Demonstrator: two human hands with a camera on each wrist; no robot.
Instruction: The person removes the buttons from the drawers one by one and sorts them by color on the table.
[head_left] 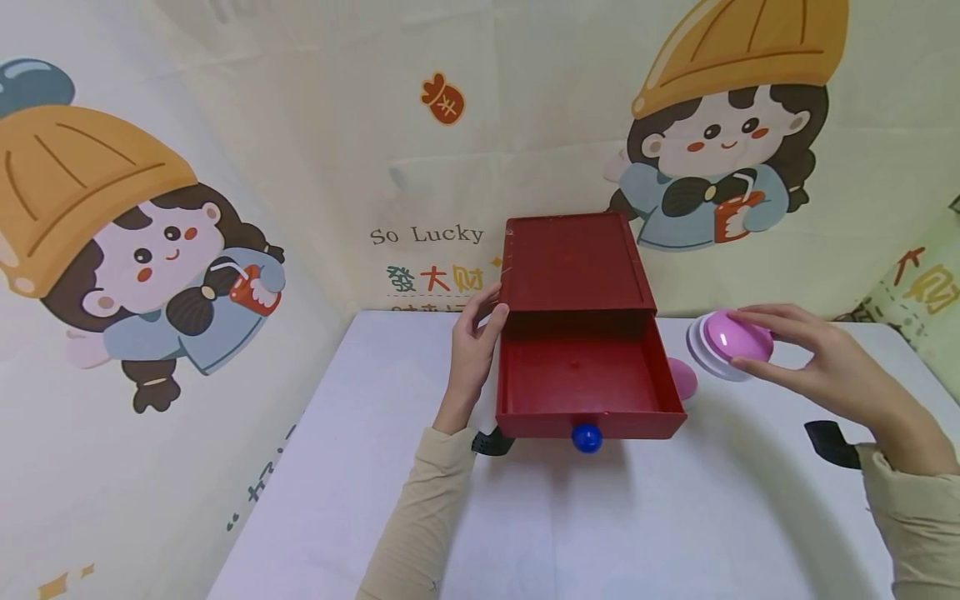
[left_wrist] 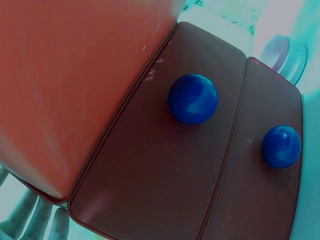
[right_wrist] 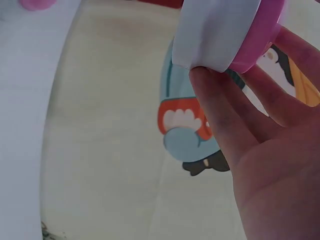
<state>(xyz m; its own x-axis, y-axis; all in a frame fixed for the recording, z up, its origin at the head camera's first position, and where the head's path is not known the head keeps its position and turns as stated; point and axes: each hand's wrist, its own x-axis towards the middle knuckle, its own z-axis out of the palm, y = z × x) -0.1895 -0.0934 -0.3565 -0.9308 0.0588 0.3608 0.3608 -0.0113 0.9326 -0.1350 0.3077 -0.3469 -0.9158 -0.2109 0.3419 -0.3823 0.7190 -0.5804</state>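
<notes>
A red drawer box [head_left: 573, 262] stands on the table, its top drawer [head_left: 585, 425] pulled out and bare inside. My left hand [head_left: 471, 354] rests against the box's left side; in the left wrist view its fingertips [left_wrist: 37, 217] show at the box's edge. Two blue knobs, one higher [left_wrist: 193, 99] and one lower [left_wrist: 281, 146], sit on the drawer fronts there. At the right, my right hand [head_left: 843, 367] holds a round white container with a pink lid [head_left: 738, 335], above the table. The right wrist view shows my fingers [right_wrist: 217, 105] against its white side [right_wrist: 215, 32].
Another pink round object [head_left: 681, 379] stands just right of the drawer, partly hidden by it. The white table [head_left: 360, 467] meets a printed cloth [head_left: 322, 167] with cartoon figures at the back and left.
</notes>
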